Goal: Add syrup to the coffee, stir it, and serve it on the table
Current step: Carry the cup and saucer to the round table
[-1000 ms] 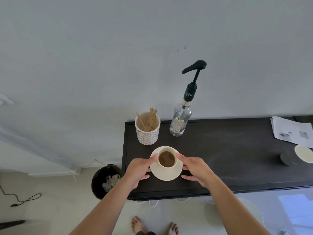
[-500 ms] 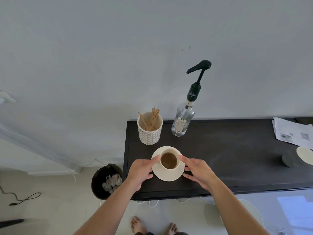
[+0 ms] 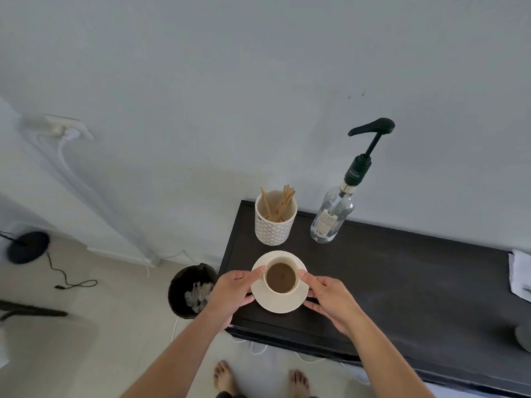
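Now left hand [image 3: 234,294] and right hand [image 3: 330,297], fingers [image 3: 309,278] loosely curled, gripping saucer [image 3: 280,304] edges, thumbs against coffee cup [image 3: 281,278]

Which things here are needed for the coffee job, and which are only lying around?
For the job:
- coffee cup on its saucer, held by left hand and right hand
- syrup pump bottle
- wooden stirrers in patterned holder
- black table

Just lying about:
- waste bin
- papers
- floor cable
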A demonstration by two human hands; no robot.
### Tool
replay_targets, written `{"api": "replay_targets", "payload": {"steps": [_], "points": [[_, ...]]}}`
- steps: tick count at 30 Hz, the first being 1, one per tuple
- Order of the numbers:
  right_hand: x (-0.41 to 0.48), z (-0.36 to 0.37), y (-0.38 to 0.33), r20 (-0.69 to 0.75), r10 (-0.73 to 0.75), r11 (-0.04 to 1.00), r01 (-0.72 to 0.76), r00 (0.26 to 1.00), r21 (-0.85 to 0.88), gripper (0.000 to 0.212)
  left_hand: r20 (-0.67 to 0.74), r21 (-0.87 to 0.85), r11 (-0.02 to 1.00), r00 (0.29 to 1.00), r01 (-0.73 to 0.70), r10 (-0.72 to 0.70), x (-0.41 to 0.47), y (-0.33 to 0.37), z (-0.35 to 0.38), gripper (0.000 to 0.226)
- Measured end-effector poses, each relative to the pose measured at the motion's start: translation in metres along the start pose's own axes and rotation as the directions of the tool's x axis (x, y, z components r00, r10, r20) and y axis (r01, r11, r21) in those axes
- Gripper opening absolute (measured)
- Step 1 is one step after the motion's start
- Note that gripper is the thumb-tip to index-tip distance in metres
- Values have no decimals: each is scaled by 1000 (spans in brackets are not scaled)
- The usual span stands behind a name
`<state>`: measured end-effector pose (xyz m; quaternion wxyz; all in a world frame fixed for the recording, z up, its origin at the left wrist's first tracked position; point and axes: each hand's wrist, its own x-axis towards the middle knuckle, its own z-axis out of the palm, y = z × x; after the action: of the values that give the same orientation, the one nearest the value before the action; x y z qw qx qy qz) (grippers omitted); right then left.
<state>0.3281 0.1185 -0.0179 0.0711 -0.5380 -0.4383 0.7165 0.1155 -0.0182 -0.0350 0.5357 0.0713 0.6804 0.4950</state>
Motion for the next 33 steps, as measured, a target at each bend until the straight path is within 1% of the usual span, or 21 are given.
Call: {"api": "replay_targets", "payload": {"steps": [2,4,8,10,12,13,15,16,17,20,22,26,28,30,32,33], "points": [[2,3,-6,62,3,999,-1,998,-41,50,-43,-43,999,999,-12,10,-13,0,-1,41],[4,6,-11,120,13,997,-5,993,-72,50,-82,-70,997,996,-21,15,-25,-5,-3,40],[11,17,-17,227,38,985,2,973,-174,55,-155,-127,991,988,-40,20,-46,-21,-15,54],[11,27,-20,264,50,970,16,963,-242,54,-195,-165,985,980,-58,25,-58,-31,-22,62],[12,39,-23,294,64,955,28,954,-296,53,-262,-202,975,964,-92,36,-72,-41,-27,63],[13,45,-24,317,71,945,38,946,-325,57,-300,-213,971,953,-110,42,-80,-44,-29,60],[14,60,-25,376,83,918,76,923,-388,74,-366,-229,964,930,-137,45,-96,-50,-35,47],[13,69,-25,408,89,904,98,909,-416,79,-397,-240,959,917,-147,41,-103,-54,-41,46],[12,79,-25,442,93,891,123,892,-437,78,-426,-255,954,904,-156,34,-111,-59,-47,51],[1,114,-24,529,106,859,191,842,-475,60,-495,-313,929,869,-197,17,-131,-77,-68,73],[-7,139,-23,576,118,832,236,809,-502,58,-539,-338,913,842,-227,10,-145,-88,-85,77],[-23,197,-13,656,162,772,319,737,-549,60,-619,-356,894,785,-271,-9,-181,-106,-121,70],[-32,229,-3,689,191,763,336,699,-552,63,-660,-368,883,751,-292,-27,-201,-114,-141,67],[-40,263,8,707,208,744,360,676,-563,71,-703,-380,870,709,-315,-51,-221,-123,-161,64],[-45,298,22,722,227,721,386,654,-576,86,-743,-399,852,665,-340,-82,-241,-132,-180,61],[-48,315,29,726,243,719,384,643,-580,88,-759,-409,842,644,-351,-100,-251,-137,-191,59]]}}
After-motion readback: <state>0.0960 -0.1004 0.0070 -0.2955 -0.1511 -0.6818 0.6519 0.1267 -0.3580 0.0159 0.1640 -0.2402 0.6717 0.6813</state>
